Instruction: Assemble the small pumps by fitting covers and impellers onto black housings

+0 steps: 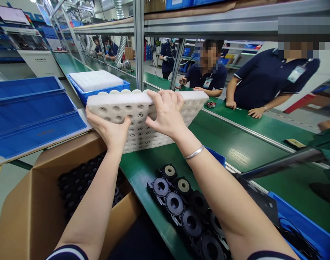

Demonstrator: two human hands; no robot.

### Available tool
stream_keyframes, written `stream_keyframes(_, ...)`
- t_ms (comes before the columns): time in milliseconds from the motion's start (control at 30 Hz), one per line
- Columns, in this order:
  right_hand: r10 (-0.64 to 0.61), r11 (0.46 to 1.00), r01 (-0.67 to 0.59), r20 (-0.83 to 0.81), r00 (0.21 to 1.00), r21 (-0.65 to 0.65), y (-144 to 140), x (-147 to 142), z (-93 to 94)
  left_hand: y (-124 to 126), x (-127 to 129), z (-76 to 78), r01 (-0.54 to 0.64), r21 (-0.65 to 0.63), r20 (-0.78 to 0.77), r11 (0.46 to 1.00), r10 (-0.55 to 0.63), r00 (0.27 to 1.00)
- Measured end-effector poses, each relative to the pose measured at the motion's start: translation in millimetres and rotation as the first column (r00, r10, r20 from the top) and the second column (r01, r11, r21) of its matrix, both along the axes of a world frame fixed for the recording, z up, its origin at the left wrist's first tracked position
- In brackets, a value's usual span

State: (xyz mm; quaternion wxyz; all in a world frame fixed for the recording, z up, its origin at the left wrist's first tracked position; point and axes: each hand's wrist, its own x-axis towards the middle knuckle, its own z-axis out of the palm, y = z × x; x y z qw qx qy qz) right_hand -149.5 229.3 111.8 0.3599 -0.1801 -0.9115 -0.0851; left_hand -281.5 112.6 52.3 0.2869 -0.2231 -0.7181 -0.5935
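Foam tray point(137, 119), tilted, between both hands' grip

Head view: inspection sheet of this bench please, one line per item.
Surface: green bench top, lit, with a metal rail running across it.
Job's things: white foam tray with rows of round pockets, held tilted above the bench edge.
Clutter: black round parts in a row near the front edge; cardboard box with more black parts below left; blue bin at right; blue crate with a white tray behind.
Hands: left hand grips the tray's left end; right hand has fingers over its top edge.
Cables: black wires in the blue bin.
Surroundings: co-workers in dark shirts across the bench; metal shelf frame overhead.
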Motion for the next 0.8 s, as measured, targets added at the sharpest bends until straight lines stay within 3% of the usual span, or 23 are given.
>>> stream_keyframes(500,-0.13,0.991,0.122,-0.174,0.976,-0.06,-12.6,-24.1,-9.5,4.7,-4.7,-0.1,-0.013,0.015,-0.009,1.0,0.013,1.0)
stream_keyframes(567,-0.084,0.995,0.078,-0.111,0.99,-0.057,-4.3,-17.6,-3.6,-0.3,-9.4,-0.6,0.033,0.006,0.008,0.999,-0.033,0.999)
stream_keyframes(700,0.097,0.995,-0.096,0.112,0.989,-0.014,21.6,6.5,9.1,-16.1,-20.2,-10.5,0.247,-0.066,0.02,0.967,-0.246,0.969)
stream_keyframes(800,0.081,0.996,-0.085,0.133,0.988,0.027,29.0,15.2,8.2,-19.7,-23.1,-19.6,0.266,-0.094,0.055,0.959,-0.262,0.963)
